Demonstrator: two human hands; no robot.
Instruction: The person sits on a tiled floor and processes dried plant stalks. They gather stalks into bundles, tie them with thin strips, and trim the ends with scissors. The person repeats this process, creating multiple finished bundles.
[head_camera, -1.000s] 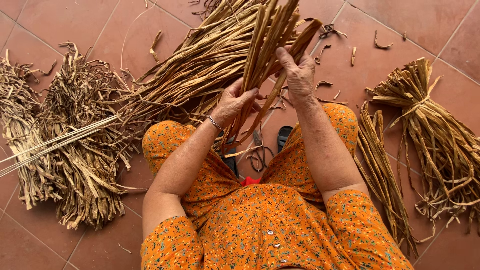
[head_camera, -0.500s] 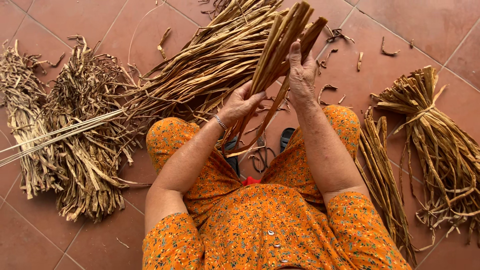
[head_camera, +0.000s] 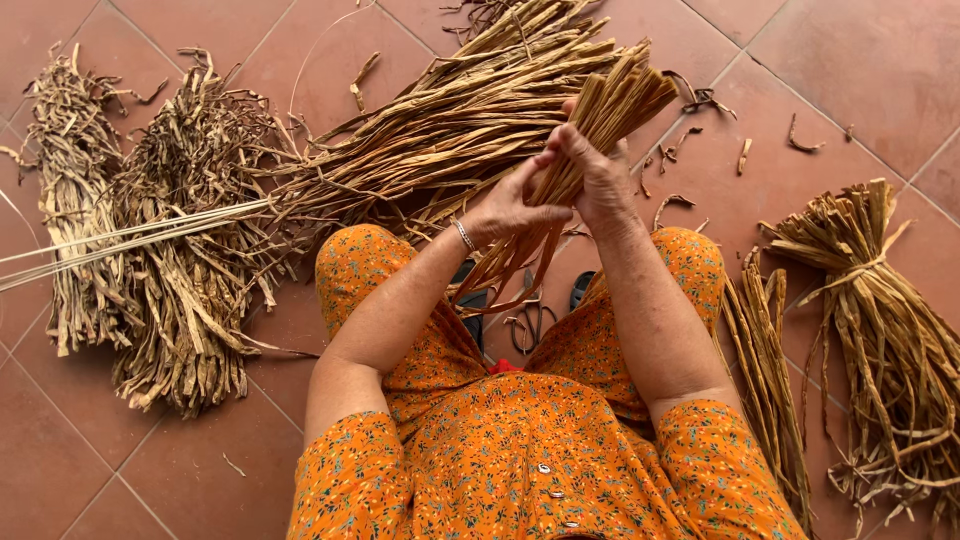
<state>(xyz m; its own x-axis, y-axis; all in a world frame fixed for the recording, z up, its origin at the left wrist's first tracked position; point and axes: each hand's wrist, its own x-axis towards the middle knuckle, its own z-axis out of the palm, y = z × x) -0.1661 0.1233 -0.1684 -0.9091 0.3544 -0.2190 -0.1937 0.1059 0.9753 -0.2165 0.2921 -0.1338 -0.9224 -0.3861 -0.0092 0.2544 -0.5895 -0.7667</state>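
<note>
Both my hands grip one bunch of dried flat plant strips (head_camera: 610, 105) held upright in front of me, above my knees. My left hand (head_camera: 515, 205) wraps the lower part of the bunch and wears a thin bracelet. My right hand (head_camera: 595, 175) closes around the same bunch just above it. The strips' cut tops fan out past my fingers, and their lower ends hang down between my knees. I sit on the tiled floor in an orange flowered dress (head_camera: 520, 450).
A big loose pile of dried strips (head_camera: 440, 130) lies ahead. Two ragged bundles (head_camera: 160, 250) and several thin pale sticks (head_camera: 120, 235) lie left. A tied bundle (head_camera: 880, 330) and loose strips (head_camera: 770, 370) lie right. Scissors (head_camera: 530, 325) rest between my knees.
The bunch has been gathered tighter, its spread strips drawn together. My left hand has moved up to close on it beside my right hand.
</note>
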